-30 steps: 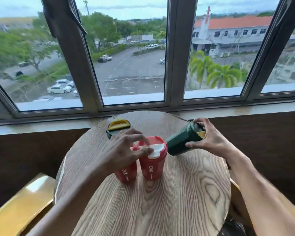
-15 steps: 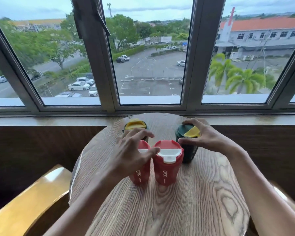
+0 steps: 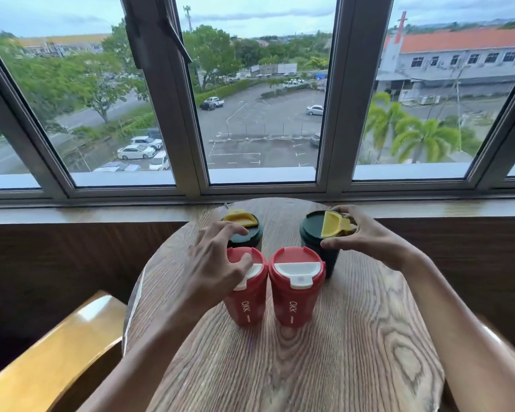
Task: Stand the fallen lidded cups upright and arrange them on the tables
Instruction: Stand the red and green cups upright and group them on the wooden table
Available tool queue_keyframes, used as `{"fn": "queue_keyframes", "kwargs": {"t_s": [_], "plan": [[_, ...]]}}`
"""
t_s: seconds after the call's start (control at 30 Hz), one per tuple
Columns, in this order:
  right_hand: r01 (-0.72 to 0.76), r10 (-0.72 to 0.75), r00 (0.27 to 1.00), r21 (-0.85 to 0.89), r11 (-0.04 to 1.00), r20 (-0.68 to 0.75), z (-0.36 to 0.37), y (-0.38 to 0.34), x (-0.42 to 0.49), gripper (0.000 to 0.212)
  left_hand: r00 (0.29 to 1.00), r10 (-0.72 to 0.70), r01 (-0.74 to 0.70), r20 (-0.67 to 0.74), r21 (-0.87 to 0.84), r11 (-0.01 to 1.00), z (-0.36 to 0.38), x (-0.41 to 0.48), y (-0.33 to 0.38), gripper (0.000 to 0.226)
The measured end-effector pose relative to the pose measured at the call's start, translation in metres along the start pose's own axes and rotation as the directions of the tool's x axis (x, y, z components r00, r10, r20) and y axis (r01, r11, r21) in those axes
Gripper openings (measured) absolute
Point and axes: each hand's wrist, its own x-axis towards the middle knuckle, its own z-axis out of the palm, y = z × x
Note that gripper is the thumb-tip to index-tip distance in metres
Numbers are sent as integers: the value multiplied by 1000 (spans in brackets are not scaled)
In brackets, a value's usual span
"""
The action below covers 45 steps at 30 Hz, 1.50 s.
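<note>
Several lidded cups stand upright on the round wooden table [image 3: 309, 367]. Two red cups with white flaps sit side by side in front: the left red cup [image 3: 246, 306] and the right red cup [image 3: 295, 295]. Behind them are the left green cup [image 3: 250, 234] and the right green cup [image 3: 311, 230], both with yellow flaps. My left hand [image 3: 211, 263] hovers with spread fingers over the two left cups, its thumb resting on the left red lid. My right hand [image 3: 366, 236] grips the right green cup's lid rim between thumb and fingers.
The table's far edge meets a wooden window sill [image 3: 101, 212] under large windows. A yellow wooden chair [image 3: 51, 352] stands at the lower left, close to the table edge. Bare tabletop stretches from the red cups to the near edge.
My right hand has tipped the right green cup from lying on its side to upright and set it behind the right red cup. My left hand's fingers have spread over the left cups.
</note>
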Motion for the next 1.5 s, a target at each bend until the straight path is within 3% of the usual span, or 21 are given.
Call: {"fn": "queue_keyframes", "kwargs": {"t_s": [0.1, 0.2, 0.33, 0.47, 0.67, 0.87, 1.17, 1.37, 1.5], "plan": [[31, -43, 989, 84, 996, 143, 0, 2, 3, 80, 992, 71, -67, -108, 43, 997, 4, -12, -3, 28], [40, -81, 971, 183, 982, 224, 2, 3, 6, 62, 987, 94, -89, -127, 40, 995, 9, -17, -7, 12], [-15, -10, 989, 160, 987, 150, 11, 0, 6, 57, 983, 100, -99, -155, 12, 995, 12, -19, -9, 10], [-33, 27, 999, 179, 983, 36, 23, 0, 11, 66, 979, 70, -82, -190, -53, 995, 16, -23, -8, 7], [-30, 23, 999, 289, 957, 27, 24, 0, 22, 40, 978, 45, -69, -205, -112, 991, 21, -23, -3, 12], [35, -37, 999, 201, 979, 6, 28, -3, 33, 33, 970, 31, -58, -243, -107, 993, 23, -25, 1, 14], [97, -117, 988, 184, 978, 97, 35, -10, 34, 38, 964, 0, -29, -265, -107, 994, 21, -28, 1, 13], [87, -122, 977, 193, 977, 177, 40, -13, 37, 28, 968, -19, -11, -249, -116, 993, 20, -27, 1, 10], [62, -104, 976, 215, 975, 193, 43, -17, 43, 47, 972, -34, 2, -231, -135, 991, 18, -27, 1, 10]]}}
